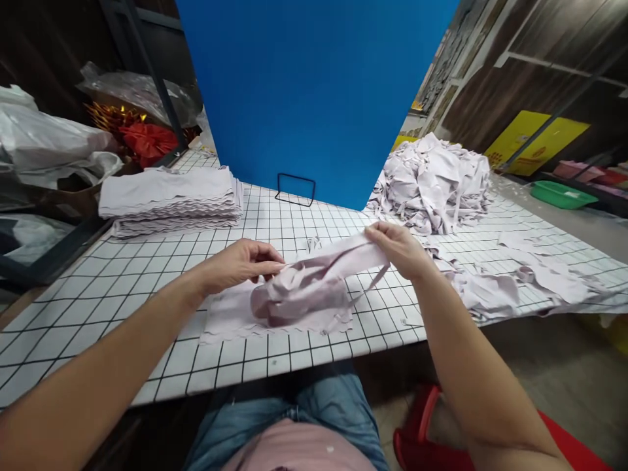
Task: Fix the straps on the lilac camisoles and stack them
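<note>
A pale pinkish fabric piece (314,278) stretches between my two hands, twisted and partly bunched, with a thin strip dangling near its right end. My left hand (243,261) pinches its left end between thumb and fingers. At the upper right end, my right hand (395,245) grips the cloth with closed fingers. Underneath, a flat fabric piece with a wavy edge (230,317) lies on the table; the held cloth covers much of it.
Folded fabric is stacked (171,196) at the left back of the gridded tabletop (167,288). A loose fabric heap (434,180) sits at the right back, with scattered pieces (490,291) nearer. A large blue panel (314,98) stands behind. A red chair (426,432) is below right.
</note>
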Tool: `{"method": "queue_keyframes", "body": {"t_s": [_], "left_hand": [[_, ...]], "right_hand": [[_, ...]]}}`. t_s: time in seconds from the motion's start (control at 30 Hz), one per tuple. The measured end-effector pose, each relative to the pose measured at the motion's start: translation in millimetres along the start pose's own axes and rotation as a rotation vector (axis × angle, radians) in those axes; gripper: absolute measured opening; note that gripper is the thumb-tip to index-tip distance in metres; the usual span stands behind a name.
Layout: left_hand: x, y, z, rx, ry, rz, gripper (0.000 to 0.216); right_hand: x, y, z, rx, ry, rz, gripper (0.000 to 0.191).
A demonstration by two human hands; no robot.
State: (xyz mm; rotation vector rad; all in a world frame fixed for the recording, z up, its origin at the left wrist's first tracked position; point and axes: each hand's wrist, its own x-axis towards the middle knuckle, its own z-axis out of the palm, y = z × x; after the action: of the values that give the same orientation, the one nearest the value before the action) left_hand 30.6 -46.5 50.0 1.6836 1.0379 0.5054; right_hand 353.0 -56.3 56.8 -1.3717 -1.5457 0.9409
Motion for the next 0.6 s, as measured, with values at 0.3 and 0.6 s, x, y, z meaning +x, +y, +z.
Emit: {"method": "queue_keyframes", "body": {"t_s": [0.3, 0.6], "left_hand": [[-3, -50, 2, 0.459, 0.353, 0.014, 0.031], [-6, -22, 80, 0.23, 0.101, 0.142, 0.015]], "right_hand": [[-22, 38, 40, -0.569, -0.175, -0.192, 0.033], [-52, -18, 67, -0.29, -0.462, -0.238, 0.015]]}}
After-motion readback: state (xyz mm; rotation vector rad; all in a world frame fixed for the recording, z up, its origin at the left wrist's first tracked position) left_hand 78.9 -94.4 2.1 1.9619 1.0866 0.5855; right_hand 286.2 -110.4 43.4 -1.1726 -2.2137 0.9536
